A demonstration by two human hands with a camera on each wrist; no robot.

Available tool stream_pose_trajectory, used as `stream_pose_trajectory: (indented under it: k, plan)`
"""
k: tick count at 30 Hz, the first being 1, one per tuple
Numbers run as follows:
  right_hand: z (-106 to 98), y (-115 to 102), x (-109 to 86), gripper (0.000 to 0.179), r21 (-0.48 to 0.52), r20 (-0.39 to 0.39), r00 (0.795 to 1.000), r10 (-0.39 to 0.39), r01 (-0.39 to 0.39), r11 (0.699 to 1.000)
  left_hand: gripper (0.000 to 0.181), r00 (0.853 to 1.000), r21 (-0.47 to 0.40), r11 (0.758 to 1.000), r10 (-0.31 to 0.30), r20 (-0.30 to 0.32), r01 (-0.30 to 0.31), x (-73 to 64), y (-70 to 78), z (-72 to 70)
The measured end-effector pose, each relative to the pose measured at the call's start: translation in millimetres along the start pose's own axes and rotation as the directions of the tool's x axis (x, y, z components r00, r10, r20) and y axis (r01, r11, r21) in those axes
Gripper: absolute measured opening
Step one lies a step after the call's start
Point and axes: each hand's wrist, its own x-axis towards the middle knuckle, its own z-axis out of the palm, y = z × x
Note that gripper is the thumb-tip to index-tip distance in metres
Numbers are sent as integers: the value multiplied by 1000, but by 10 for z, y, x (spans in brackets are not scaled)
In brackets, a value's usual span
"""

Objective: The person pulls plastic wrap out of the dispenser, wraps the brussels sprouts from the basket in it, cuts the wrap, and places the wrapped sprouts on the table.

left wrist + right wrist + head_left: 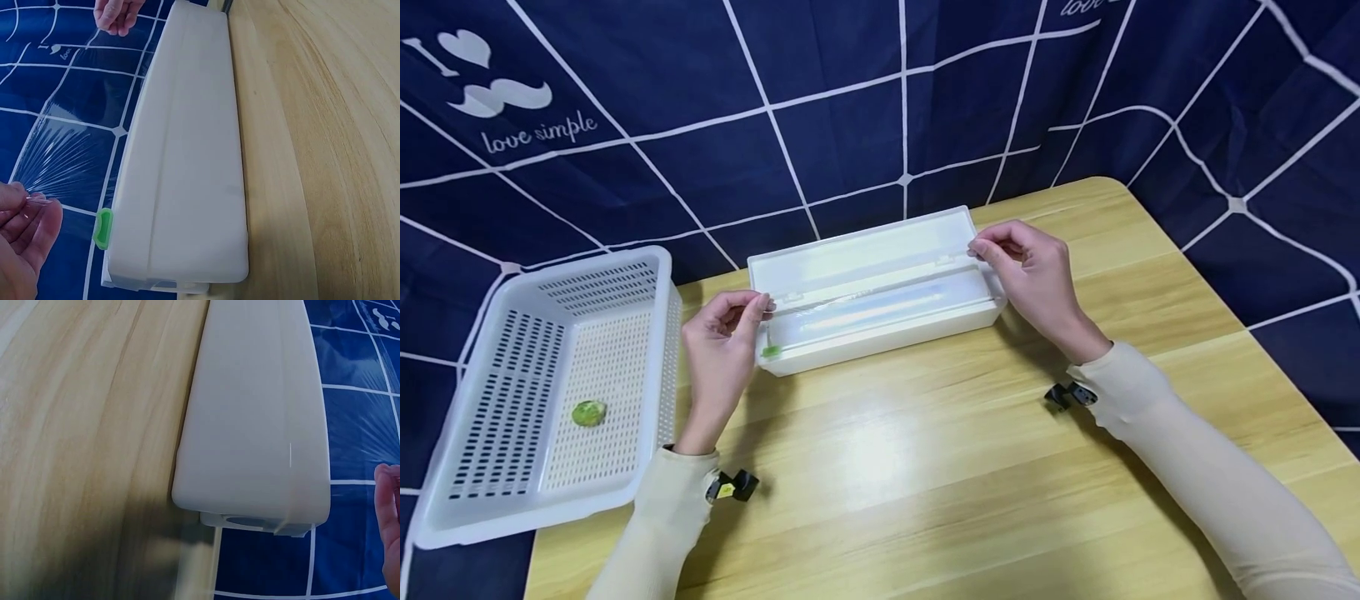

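Observation:
A long white cling film dispenser box (pixel 880 337) lies on the table with its lid (pixel 865 240) tipped back. Inside it a shiny roll (pixel 887 307) shows. Clear cling film (pixel 59 159) stretches up from the box, creased into fan-like folds near the fingers. My left hand (pixel 724 333) pinches one corner of the film above the box's left end. Above the right end, my right hand (pixel 1030 275) pinches the other corner. A green slide cutter (pixel 103 229) sits at the box's left end, below my left hand.
On the left stands a white perforated basket (pixel 662 333) with a small round green vegetable (pixel 588 412) in it. The wooden table (pixel 925 483) reaches back to a dark blue checked cloth (pixel 835 150). A small black device is on each wrist.

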Motion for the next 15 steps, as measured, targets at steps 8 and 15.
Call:
stream_pose_trajectory:
  k: [8, 15]
  plan:
    - [11, -32, 14, 6, 5, 13, 1000, 2, -2, 1000, 10, 999, 7, 999, 42, -7, -42, 22, 20, -22]
    - [-16, -56, 4, 4, 40, 10, 1000, -3, 3, 999, 8, 999, -11, 999, 33, 12, -33, 6, 57, -2]
